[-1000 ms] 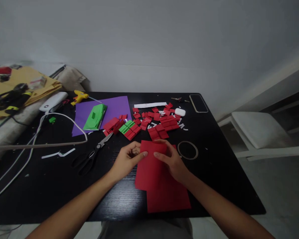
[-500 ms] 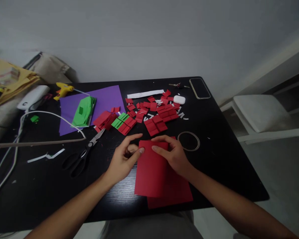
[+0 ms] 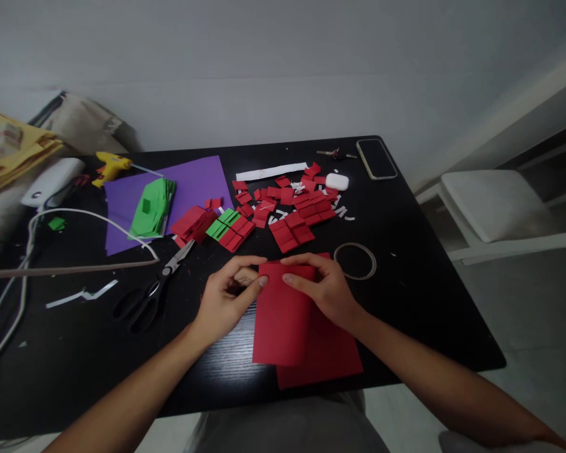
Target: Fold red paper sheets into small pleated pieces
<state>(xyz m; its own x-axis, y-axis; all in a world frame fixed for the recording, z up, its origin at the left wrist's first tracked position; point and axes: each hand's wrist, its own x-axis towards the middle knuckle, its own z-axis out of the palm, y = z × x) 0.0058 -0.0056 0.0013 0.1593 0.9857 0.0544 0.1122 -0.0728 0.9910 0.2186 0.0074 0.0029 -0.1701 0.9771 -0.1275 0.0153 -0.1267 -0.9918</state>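
A sheet of red paper [image 3: 283, 321] is held up at its far edge by both hands. My left hand [image 3: 229, 296] pinches the left corner, thumb on the near face and index finger along the top. My right hand [image 3: 323, 286] grips the same edge further right, its thumb lying on the near face. Beneath, more red paper [image 3: 332, 352] rests near the table's front edge, partly covered. Beyond my hands lie folded red paper pieces [image 3: 292, 233] and a green-and-red folded piece [image 3: 230, 230]. Black-handled scissors [image 3: 153, 292] lie to the left, blades apart.
A green paper stack [image 3: 153, 207] sits on purple paper [image 3: 202, 182]. Behind it is a yellow glue gun [image 3: 110, 167]. A white cable [image 3: 94, 214] loops across the left. A clear ring [image 3: 355, 261], white case [image 3: 337, 182], keys [image 3: 336, 153] and phone [image 3: 376, 158] are rightward.
The view has shifted slightly, so the table things appear a little higher and further left. My left hand sits slightly closer to the paper's top edge; both hands keep their hold.
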